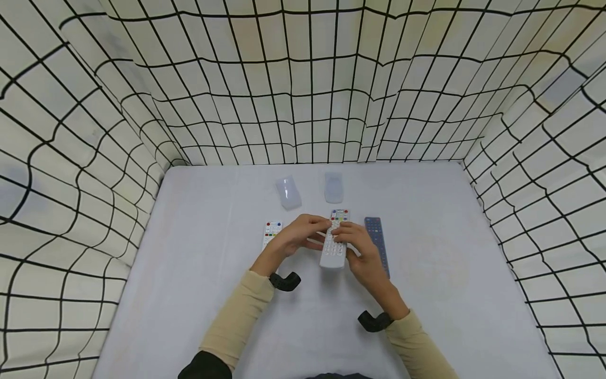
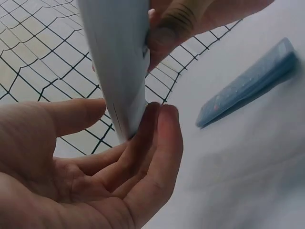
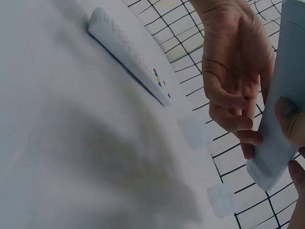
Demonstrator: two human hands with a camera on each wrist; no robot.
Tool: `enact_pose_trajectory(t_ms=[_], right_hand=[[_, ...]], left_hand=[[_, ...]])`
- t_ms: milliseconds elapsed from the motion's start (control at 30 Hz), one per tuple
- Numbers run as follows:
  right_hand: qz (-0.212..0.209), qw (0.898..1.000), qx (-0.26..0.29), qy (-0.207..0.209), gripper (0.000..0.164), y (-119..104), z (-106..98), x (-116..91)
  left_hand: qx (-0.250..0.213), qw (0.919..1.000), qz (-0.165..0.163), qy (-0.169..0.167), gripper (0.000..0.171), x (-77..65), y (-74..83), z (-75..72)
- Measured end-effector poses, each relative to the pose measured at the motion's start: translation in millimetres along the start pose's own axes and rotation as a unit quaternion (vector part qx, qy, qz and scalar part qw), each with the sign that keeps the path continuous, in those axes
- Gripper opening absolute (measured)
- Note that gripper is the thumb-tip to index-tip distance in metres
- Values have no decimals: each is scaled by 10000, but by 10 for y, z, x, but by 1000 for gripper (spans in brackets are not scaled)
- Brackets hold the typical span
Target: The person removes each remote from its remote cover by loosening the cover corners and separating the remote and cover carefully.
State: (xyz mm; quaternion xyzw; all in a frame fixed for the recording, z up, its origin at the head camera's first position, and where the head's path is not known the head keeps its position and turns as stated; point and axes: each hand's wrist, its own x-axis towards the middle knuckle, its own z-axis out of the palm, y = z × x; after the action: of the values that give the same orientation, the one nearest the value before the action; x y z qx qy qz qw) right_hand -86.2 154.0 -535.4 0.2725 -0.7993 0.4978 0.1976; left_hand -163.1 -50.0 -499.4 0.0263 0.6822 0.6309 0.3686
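A white remote control (image 1: 333, 255) with coloured buttons at its far end is held above the table between both hands. My right hand (image 1: 362, 252) grips it from the right, with fingers over the button face; in the right wrist view its thumb lies on the remote's smooth back (image 3: 279, 138). My left hand (image 1: 300, 236) holds its left side. In the left wrist view, the left thumb (image 2: 81, 114) and curled fingers (image 2: 164, 148) stand on either side of the remote's end.
A second white remote (image 3: 128, 57) lies left of the hands, partly hidden by the left hand in the head view. A dark blue remote (image 1: 376, 242) lies to the right. Two translucent flat pieces (image 1: 289, 192) (image 1: 333, 187) lie farther back. Black-grid netting (image 1: 310, 105) encloses the table.
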Motion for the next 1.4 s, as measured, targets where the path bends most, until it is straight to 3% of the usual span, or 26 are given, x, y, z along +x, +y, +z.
enact_pose_trajectory(t_ms=[267,500,567,667,767,867,967,1167,1400], right_hand=[[10,9996,-253,-140,45,15,61,-55],[561,9977,-385,-71,46,33,111,-151],[864,9962,-83,20,45,37,124,-178],[1633,9840,685,186,44,12,140,-202],[2516,9573,1385,321,46,-29,163,-210],[3215,9331,1584,305,49,-56,197,-213],[3615,9197,1510,235,49,-53,232,-216],[3926,9102,1310,150,48,-53,298,-240],[4032,9111,843,119,47,-11,391,-288]], left_hand=[[-509,9985,-61,201,50,-20,-46,4],[-544,9968,263,530,50,-44,-108,34],[-442,9955,447,706,51,-56,-135,45],[-302,9919,693,1017,50,-71,-191,78],[-227,9878,833,1297,48,-90,-257,133],[-200,9841,898,1520,45,-110,-317,199],[-154,9800,965,1732,42,-113,-384,256],[16,9704,919,2234,34,-115,-525,336],[842,9554,809,2711,31,-109,-615,404]])
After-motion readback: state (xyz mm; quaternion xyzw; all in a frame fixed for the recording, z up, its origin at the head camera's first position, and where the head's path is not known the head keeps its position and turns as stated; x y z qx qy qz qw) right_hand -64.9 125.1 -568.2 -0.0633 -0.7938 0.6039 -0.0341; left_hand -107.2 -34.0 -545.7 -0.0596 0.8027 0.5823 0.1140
